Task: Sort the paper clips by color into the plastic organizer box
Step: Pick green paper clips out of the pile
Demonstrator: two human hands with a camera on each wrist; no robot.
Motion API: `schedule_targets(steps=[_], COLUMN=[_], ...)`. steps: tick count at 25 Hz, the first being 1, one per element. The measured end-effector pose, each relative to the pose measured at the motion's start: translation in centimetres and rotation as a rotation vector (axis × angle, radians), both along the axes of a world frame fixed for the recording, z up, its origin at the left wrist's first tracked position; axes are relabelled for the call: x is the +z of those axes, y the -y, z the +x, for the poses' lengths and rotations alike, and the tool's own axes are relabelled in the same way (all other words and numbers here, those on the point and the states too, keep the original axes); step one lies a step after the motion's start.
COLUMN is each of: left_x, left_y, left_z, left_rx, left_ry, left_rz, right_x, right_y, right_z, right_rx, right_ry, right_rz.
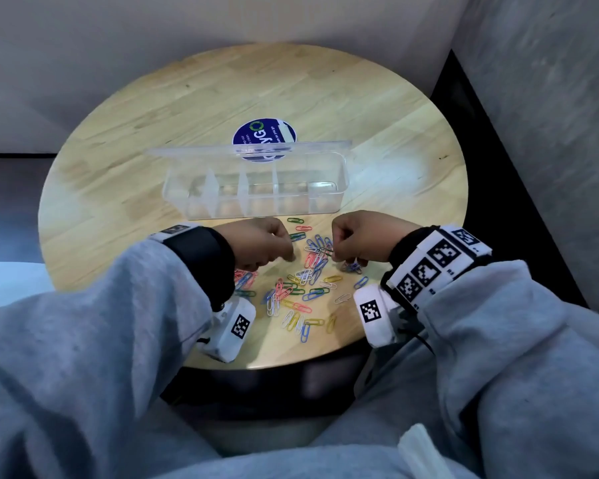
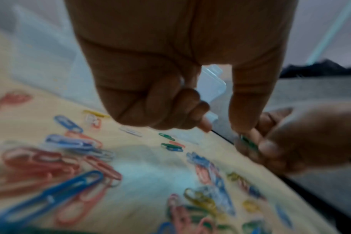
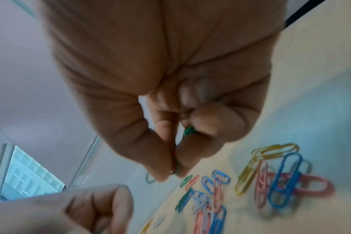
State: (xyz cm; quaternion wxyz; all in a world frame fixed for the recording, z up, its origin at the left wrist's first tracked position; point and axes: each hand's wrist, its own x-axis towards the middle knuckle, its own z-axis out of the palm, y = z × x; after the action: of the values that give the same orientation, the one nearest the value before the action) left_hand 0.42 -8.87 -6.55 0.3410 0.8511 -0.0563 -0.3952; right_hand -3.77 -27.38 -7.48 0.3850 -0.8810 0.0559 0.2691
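Several paper clips in red, blue, green, yellow and white lie scattered on the near half of the round wooden table. Behind them stands the clear organizer box, its lid open and its compartments showing no clips. My right hand hovers over the pile and pinches a green clip between thumb and forefinger. More green shows inside its curled fingers. My left hand is just left of it, fingers curled, thumb pointing down, and nothing shows in it.
A round blue sticker sits on the table behind the box lid. Two green clips lie loose near the box front. The table edge is close below my wrists, and walls meet behind the table.
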Motion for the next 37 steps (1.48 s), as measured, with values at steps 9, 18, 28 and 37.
schedule_targets(steps=[9, 18, 28, 37], left_x=[-1.2, -2.2, -2.4, -1.0], left_y=[1.8, 1.8, 2.1, 0.8], left_z=[-2.1, -1.8, -2.0, -0.7], left_rx=[-0.452, -0.444, -0.453, -0.251], left_ry=[0.368, 0.327, 0.409, 0.267], left_rz=[0.543, 0.585, 0.59, 0.399], right_x=[0.2, 0.0, -0.9, 0.2], right_y=[-0.6, -1.7, -3.3, -0.5], right_z=[0.0, -1.6, -1.5, 0.1], right_rx=[-0.145, 0.22, 0.404, 0.134], right_ry=[-0.188, -0.09, 0.038, 0.017], right_rz=[0.221, -0.198, -0.398, -0.131])
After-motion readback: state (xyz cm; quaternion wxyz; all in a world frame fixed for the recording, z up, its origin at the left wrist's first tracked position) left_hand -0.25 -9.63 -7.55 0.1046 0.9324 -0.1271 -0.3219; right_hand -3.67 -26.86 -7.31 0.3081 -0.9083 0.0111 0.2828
